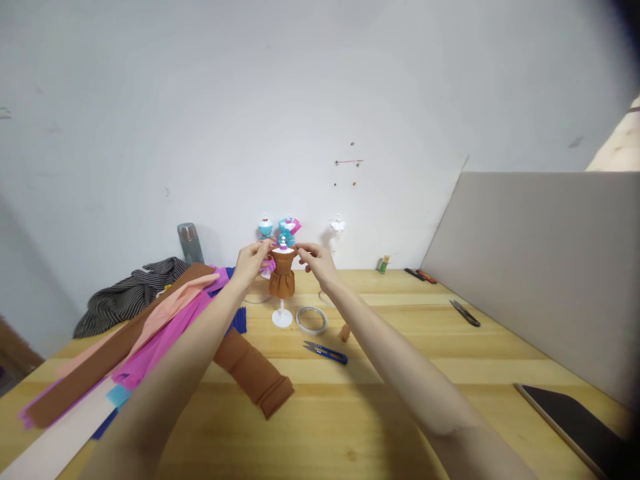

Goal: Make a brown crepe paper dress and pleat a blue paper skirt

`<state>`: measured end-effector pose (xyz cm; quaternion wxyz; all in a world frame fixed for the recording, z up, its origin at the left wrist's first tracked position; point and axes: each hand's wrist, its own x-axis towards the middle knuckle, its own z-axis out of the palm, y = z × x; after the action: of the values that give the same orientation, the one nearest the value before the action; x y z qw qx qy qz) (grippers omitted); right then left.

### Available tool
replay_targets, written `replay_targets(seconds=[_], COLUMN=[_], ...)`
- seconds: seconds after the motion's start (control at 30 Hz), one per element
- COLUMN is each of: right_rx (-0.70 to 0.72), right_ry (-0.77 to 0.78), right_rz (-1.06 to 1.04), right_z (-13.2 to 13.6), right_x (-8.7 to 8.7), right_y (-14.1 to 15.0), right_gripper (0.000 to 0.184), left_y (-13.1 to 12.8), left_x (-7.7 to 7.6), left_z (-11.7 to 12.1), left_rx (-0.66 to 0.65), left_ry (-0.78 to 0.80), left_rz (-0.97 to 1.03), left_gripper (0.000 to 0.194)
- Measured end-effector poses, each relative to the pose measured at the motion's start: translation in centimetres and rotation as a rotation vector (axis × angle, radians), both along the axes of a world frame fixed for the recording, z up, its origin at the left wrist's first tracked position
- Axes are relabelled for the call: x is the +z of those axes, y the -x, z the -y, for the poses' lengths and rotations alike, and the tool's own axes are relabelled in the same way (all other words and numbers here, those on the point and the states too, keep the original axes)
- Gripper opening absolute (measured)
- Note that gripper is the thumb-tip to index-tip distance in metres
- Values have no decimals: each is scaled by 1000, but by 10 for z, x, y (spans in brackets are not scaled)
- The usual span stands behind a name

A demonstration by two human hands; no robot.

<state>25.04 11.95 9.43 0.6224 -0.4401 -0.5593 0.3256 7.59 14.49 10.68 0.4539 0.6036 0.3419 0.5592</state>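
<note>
A small brown dress (pixel 283 272) with a gathered skirt is wrapped round a miniature white mannequin (pixel 282 319), which stands upright on a round base. At the dress's upper left edge, the fingertips of my left hand (pixel 253 261) are pinched together. My right hand (pixel 317 260) pinches at the upper right edge. A white ring of tape (pixel 311 321) lies just right of the base, and blue thread snips (pixel 326 352) lie in front of it. A folded brown strip (pixel 256 373) of crepe-like material rests nearer to me, partly behind my left forearm.
Several decorated mannequins (pixel 265 229) and a white one (pixel 337 228) stand near the wall. Coloured strips (pixel 170 320), striped cloth (pixel 135 300) and a bottle (pixel 190 243) are at left. Dark snips (pixel 465 313) and a tablet-like object (pixel 570 423) lie right, beside a grey partition (pixel 545 267).
</note>
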Motion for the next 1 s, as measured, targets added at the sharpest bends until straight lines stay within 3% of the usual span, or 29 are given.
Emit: replay_targets(seconds=[0.4, 0.63, 1.0], right_rx=[257, 307, 324], right_ry=[153, 223, 204], right_rz=[-232, -319, -331], right_z=[-19, -26, -22], right_x=[-2, -3, 0], right_y=[1, -3, -5], right_gripper=[38, 38, 39], left_y=[-4, -5, -5], left_x=[-5, -6, -7], left_z=[-3, -3, 0], left_rx=[-127, -118, -116], left_ry=[96, 113, 116], left_rz=[100, 104, 88], left_gripper=[59, 60, 57])
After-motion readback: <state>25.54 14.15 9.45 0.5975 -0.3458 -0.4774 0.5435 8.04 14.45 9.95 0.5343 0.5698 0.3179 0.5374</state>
